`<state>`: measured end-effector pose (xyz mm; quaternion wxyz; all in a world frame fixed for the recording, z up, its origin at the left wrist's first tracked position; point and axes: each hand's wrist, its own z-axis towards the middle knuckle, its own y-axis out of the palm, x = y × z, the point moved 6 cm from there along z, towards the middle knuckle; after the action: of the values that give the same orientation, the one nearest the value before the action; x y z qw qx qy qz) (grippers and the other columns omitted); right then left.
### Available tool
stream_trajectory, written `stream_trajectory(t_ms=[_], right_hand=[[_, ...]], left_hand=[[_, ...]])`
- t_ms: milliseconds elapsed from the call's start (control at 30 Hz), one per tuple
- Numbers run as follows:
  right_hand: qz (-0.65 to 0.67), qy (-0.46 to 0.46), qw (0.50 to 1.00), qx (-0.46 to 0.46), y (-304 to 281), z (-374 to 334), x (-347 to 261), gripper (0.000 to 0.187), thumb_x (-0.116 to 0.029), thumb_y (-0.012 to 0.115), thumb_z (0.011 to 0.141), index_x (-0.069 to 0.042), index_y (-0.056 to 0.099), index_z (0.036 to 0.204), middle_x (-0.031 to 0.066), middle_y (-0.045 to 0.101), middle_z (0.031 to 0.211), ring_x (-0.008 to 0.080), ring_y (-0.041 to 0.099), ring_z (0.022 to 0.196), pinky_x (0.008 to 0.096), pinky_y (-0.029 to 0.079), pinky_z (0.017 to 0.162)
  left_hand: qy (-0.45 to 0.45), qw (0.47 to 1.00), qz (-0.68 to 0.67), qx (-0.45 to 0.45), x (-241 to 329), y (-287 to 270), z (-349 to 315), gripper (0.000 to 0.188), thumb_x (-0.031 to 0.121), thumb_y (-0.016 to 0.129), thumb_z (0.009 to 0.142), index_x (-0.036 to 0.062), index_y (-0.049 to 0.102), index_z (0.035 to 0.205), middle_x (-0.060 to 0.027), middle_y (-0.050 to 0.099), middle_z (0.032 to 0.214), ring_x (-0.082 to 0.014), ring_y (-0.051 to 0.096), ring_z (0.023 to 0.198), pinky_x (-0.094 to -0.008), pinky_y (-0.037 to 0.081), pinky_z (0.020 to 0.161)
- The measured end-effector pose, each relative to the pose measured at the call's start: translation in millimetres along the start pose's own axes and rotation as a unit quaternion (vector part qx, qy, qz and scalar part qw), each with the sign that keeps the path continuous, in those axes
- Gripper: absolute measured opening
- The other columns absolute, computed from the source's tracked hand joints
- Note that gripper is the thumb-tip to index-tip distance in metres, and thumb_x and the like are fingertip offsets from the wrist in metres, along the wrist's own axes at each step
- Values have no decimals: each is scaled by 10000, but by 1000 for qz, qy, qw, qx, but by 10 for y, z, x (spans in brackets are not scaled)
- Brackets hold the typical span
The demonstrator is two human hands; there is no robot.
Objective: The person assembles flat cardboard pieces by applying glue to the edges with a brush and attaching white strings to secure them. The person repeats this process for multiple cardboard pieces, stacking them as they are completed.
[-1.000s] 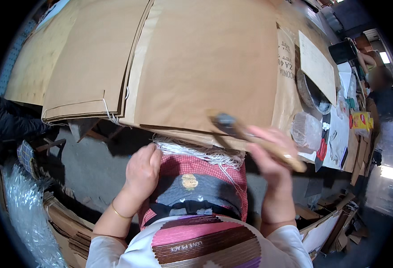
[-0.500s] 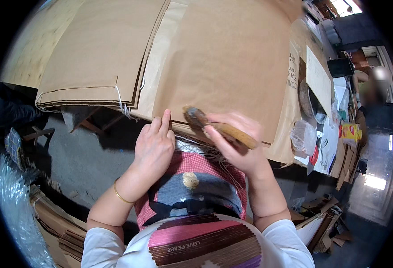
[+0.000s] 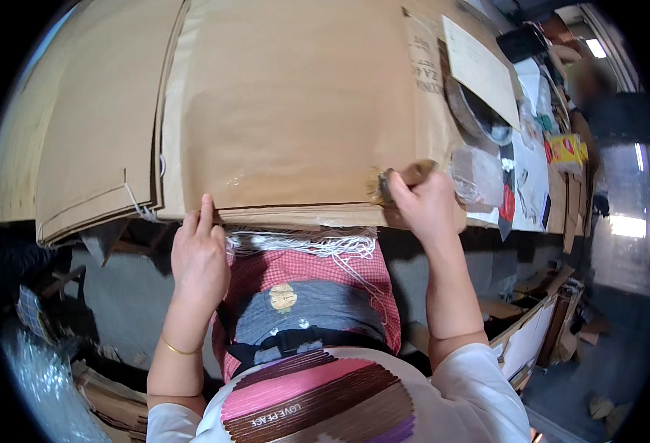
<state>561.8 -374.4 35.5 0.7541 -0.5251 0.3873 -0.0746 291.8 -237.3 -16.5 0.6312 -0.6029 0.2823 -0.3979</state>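
Observation:
A large sheet of brown kraft paper [image 3: 288,118] lies on the table, with a small shiny wet patch near its left front corner. My left hand [image 3: 201,258] rests at that corner, forefinger stretched onto the paper's near edge. At the right end of the same edge, my right hand [image 3: 427,207] is closed around a brush [image 3: 418,172] with a wooden handle. Its bristles touch the paper, and my fingers partly hide it. White strings [image 3: 310,242] hang at the table's front edge, above my red checked apron [image 3: 258,272].
Stacked brown boards [image 3: 92,125] tied with white cord lie to the left. At right are a round basin [image 3: 473,111] partly under a pale board [image 3: 480,70], a plastic-wrapped block [image 3: 476,177] and a yellow packet [image 3: 566,149]. Another person [image 3: 591,81] is at the far right.
My right hand has swept the brush rightward along the near edge of the paper. My left forefinger stays at the left front corner. The view has shifted to the right.

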Motion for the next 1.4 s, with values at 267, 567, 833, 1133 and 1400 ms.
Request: stream_trajectory(t_ms=[267, 567, 833, 1133, 1400], right_hand=[[510, 58, 852, 101, -900, -214, 608, 261, -118, 645, 866, 11, 657, 1093, 42, 649, 896, 64, 527, 698, 185, 431, 643], [-219, -67, 964, 139, -925, -616, 1328, 385, 64, 582, 740, -50, 655, 1100, 154, 615, 1040, 331, 603, 973, 393, 495, 835], [424, -163, 821, -347, 373, -1291, -253, 75, -68, 618, 874, -3, 642, 903, 88, 644, 860, 190, 616, 831, 310, 490, 728], [279, -61, 949, -131, -704, -304, 483, 157, -26, 643, 834, 15, 698, 975, 38, 642, 796, 107, 585, 726, 232, 460, 660], [217, 86, 965, -117, 329, -30, 1079, 69, -54, 694, 773, -23, 644, 808, 19, 576, 786, 97, 557, 682, 227, 460, 618]], left_hand=[[-25, 999, -4, -30, 59, -52, 23, 88, 37, 584, 710, -39, 581, 666, -262, 505, 1324, -372, 519, 1126, -425, 438, 918], [-85, 864, -475, -141, 430, -439, -230, 80, 20, 575, 870, -20, 583, 801, -123, 542, 660, -258, 521, 562, -309, 420, 534], [67, 925, -366, -73, 793, -1014, -32, 109, -43, 690, 728, 0, 655, 822, -103, 537, 604, -235, 545, 541, -325, 403, 488], [-97, 933, -340, 67, -453, -1127, 199, 45, -26, 646, 829, -35, 666, 869, -22, 573, 666, -76, 494, 618, -220, 383, 551], [-164, 925, -339, 49, -726, 75, 374, 84, 44, 713, 795, -26, 681, 829, -47, 619, 716, -111, 577, 661, -250, 455, 590]])
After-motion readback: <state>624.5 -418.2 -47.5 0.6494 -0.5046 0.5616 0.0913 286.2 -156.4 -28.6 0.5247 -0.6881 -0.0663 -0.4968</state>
